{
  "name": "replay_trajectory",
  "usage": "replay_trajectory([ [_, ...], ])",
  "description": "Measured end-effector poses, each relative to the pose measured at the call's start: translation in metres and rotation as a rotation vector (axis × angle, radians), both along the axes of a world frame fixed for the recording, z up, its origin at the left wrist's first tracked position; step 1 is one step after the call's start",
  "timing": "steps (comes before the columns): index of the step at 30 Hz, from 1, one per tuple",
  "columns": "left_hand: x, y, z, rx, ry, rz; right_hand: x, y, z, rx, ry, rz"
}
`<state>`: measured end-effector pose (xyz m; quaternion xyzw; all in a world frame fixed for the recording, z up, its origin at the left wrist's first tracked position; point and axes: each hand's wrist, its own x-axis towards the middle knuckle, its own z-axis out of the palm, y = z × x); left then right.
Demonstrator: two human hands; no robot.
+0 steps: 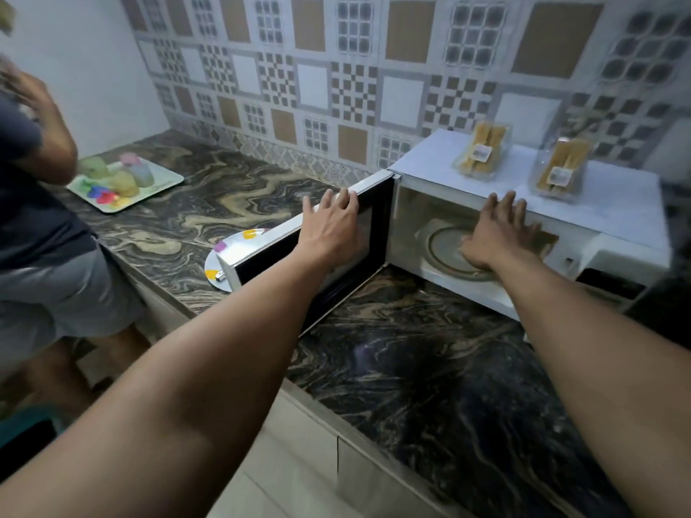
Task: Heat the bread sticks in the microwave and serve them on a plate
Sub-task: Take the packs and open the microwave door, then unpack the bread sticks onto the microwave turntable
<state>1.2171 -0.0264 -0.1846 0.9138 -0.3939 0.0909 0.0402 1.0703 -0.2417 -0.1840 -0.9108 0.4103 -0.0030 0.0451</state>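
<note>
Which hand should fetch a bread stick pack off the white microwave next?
Right, probably: the right hand holds nothing at the cavity mouth, just below the clear packs of bread sticks; the left hand rests on the open white microwave door.

Two bare forearms (209, 368), bare left hand (329, 228), bare right hand (495, 237)
</note>
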Motion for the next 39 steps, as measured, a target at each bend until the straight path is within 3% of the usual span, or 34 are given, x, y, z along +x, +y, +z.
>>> replay_trajectory([
  [9, 0.016, -0.035, 0.007, -0.008, 0.029, -0.149, -0.006, 0.011, 0.011, -0.004, -0.128, -0.056],
  [17, 0.013, -0.095, 0.033, -0.127, 0.127, -0.321, -0.026, 0.005, 0.04, -0.219, -0.399, -0.169],
  [21, 0.01, -0.135, 0.049, -0.293, 0.217, -0.367, -0.028, -0.021, 0.054, -0.316, -0.483, -0.272],
  [28, 0.007, -0.203, 0.057, -0.525, 0.47, -0.323, -0.012, -0.066, 0.054, -0.067, -0.506, -0.448],
  [33, 0.006, -0.244, 0.052, -0.476, 0.566, -0.194, -0.003, -0.081, 0.045, 0.023, -0.439, -0.477],
  [39, 0.012, -0.272, 0.04, -0.355, 0.489, -0.116, 0.003, -0.092, 0.05, 0.051, -0.432, -0.501],
])
